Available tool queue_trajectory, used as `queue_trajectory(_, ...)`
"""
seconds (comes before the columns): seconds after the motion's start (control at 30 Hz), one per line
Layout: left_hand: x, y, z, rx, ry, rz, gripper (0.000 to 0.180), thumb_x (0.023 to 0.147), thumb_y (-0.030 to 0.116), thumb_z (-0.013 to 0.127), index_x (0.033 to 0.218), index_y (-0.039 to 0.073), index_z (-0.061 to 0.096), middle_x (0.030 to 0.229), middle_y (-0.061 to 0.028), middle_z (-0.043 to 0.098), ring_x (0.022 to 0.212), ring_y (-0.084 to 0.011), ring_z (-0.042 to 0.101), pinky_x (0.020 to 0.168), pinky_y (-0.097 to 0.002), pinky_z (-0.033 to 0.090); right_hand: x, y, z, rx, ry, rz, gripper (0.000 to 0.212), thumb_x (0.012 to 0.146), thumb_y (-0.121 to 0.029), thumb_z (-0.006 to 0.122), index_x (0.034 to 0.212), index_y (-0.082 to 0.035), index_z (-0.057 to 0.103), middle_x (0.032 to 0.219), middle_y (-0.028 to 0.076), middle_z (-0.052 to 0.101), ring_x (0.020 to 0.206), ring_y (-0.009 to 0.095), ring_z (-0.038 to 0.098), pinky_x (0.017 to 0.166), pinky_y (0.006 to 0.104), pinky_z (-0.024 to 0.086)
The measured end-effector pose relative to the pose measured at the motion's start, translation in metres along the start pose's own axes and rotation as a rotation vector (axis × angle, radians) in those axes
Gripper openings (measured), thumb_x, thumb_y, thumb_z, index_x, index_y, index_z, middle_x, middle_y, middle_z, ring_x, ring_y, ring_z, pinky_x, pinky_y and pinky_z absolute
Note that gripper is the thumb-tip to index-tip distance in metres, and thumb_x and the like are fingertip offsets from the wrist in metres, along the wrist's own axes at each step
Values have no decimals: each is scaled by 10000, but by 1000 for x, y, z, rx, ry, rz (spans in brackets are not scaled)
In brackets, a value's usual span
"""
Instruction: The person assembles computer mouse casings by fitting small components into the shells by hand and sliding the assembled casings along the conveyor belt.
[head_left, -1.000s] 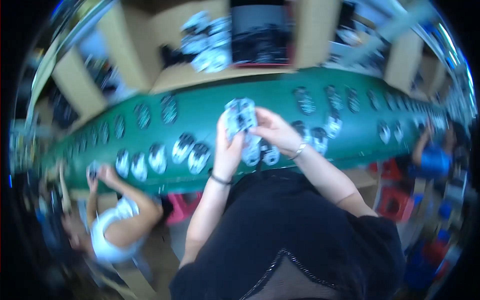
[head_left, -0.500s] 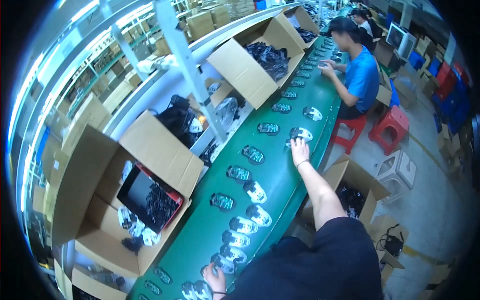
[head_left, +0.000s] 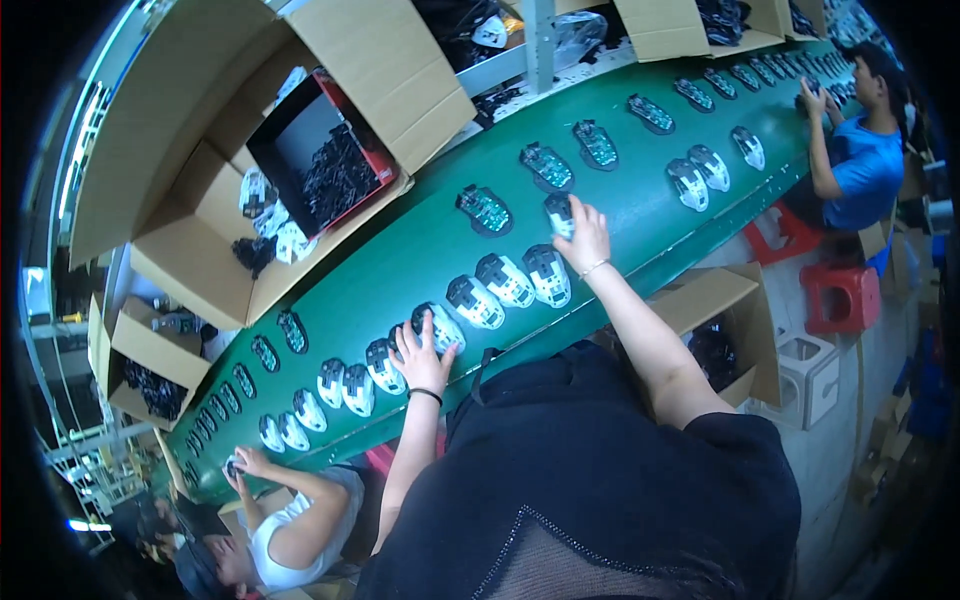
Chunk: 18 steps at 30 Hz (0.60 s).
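Both hands [head_left: 423, 362] [head_left: 588, 242] closer together than before

Black short-sleeved top [head_left: 620, 455], beaded trim [head_left: 524, 510] edging its sheer panel [head_left: 560, 572]! Dark wristband [head_left: 425, 394] shows left of the top, pale bracelet [head_left: 596, 267] beyond it.

I see a factory assembly line | long, smooth green worktop [head_left: 370, 290] beneath left hand [head_left: 424, 360] and right hand [head_left: 586, 240] | row of oval, black-edged green circuit boards [head_left: 485, 210] beyond right hand | open brown cardboard carton [head_left: 390, 80] beyond left hand | blue-shirted co-worker [head_left: 865, 165] to their right, white-topped co-worker [head_left: 300, 538] to their left
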<state>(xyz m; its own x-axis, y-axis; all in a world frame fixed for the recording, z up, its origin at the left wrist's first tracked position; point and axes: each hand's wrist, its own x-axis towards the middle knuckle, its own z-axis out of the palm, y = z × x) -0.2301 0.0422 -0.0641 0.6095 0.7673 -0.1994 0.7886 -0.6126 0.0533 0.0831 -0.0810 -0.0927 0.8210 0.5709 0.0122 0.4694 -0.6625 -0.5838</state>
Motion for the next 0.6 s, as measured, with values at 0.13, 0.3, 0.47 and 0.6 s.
queue_trajectory(0.13, -11, -23, -5, -14, 14, -155, 814, 708, 450, 677, 1395, 277, 275, 1393, -187, 272, 1315, -371, 206, 1019, -584, 162, -24, 27, -17, 128, -31, -232, 691, 597, -105, 693, 1238, -44, 440, 1131, 201, 511, 1005, 354, 520, 886, 384, 426)
queue_trajectory(0.3, 1, 3, -20, -964, 250, -12, 531, 829, 309, 629, 1282, 111, 432, 1225, -178, 451, 1176, -337, 392, 943, -406, 358, -43, -24, -38, 989, -255, -4, 573, 728, 11, 569, 1252, -39, 340, 1138, 120, 495, 1043, 217, 526, 828, 328, 473)
queue_trajectory(0.47, 6, 22, -100, -2496, -334, -178, 680, 834, 636, 408, 1339, 190, 324, 1256, -91, 469, 1091, -265, 513, 799, -394, 482, -68, -201, -17, 863, -813, -520, 392, 781, -118, 638, 1143, -51, 504, 1116, 110, 523, 1030, 253, 513, 867, 363, 440)
queue_trajectory(0.6, -8, -57, -87, -2470, 15, -289, 390, 914, 479, 426, 1133, 159, 463, 1001, -24, 600, 878, -192, 603, 622, -312, 493, 10, -285, 10, 427, -221, -907, 138, 720, -158, 655, 787, -37, 648, 816, 149, 617, 844, 288, 579, 791, 386, 446)
